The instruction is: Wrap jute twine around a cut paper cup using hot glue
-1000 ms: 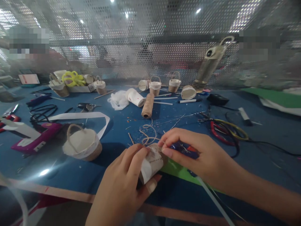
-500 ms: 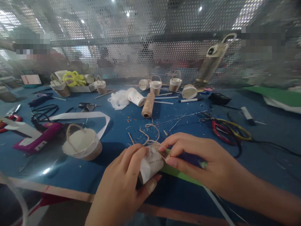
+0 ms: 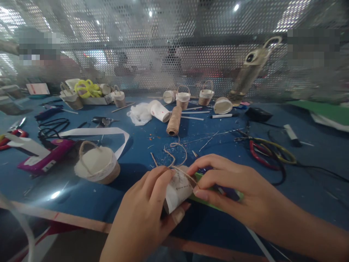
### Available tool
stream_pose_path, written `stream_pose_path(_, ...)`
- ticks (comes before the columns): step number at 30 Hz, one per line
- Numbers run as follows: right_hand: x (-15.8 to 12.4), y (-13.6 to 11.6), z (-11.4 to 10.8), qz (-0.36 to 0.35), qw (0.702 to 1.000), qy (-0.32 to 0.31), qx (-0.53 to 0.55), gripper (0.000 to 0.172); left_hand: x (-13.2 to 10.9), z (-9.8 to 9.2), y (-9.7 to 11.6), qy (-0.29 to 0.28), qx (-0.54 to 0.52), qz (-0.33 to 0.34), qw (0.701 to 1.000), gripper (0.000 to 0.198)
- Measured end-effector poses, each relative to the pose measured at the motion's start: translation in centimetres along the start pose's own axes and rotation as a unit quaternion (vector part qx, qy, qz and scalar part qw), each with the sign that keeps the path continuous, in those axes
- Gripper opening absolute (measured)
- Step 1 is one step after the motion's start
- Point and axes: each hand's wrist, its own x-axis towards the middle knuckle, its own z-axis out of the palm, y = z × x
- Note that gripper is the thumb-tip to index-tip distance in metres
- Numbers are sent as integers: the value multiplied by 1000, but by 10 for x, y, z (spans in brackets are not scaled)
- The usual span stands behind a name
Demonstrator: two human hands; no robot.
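Note:
A white paper cup [image 3: 178,192] with small dark print lies on its side near the table's front edge. My left hand [image 3: 147,203] is wrapped round it, fingers on top and thumb below. At the cup's right end, my right hand [image 3: 226,185] pinches a strand of brown twine [image 3: 188,174] that runs over the cup. The twine loops back across the table to a roll of twine [image 3: 174,122]. Under my right hand lies a bright green strip [image 3: 205,202], partly hidden. To the left stands a small twine-wrapped basket [image 3: 98,165] with a lace rim and a handle.
A purple glue gun [image 3: 46,158] and red-handled scissors [image 3: 15,138] lie at left. Red-and-yellow-handled pliers [image 3: 261,154] with a cable are at right. Several small baskets [image 3: 183,100], a tipped white cup [image 3: 160,111] and a bottle [image 3: 249,71] stand at the back before a perforated metal screen [image 3: 131,47].
My right fingers have drawn the twine slightly right, and it now shows as a straighter strand over the cup. The whole view has shifted a little; my left hand keeps its hold.

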Motion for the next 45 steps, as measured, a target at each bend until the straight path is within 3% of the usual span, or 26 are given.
stream_pose_path(13,0,3,1,-51,997,-12,-48,16,1,0,0,-12,-15,-7,1000,42)
stream_pose_path(26,0,3,-4,-27,999,-18,-9,16,3,0,0,1,-9,0,1000,38)
stream_pose_path(36,-1,6,1,-98,992,-18,-71,16,2,0,0,-5,-8,-1,1000,42)
stream_pose_path(45,0,6,1,-105,991,-13,-80,16,3,1,2,-5,-3,-5,1000,42)
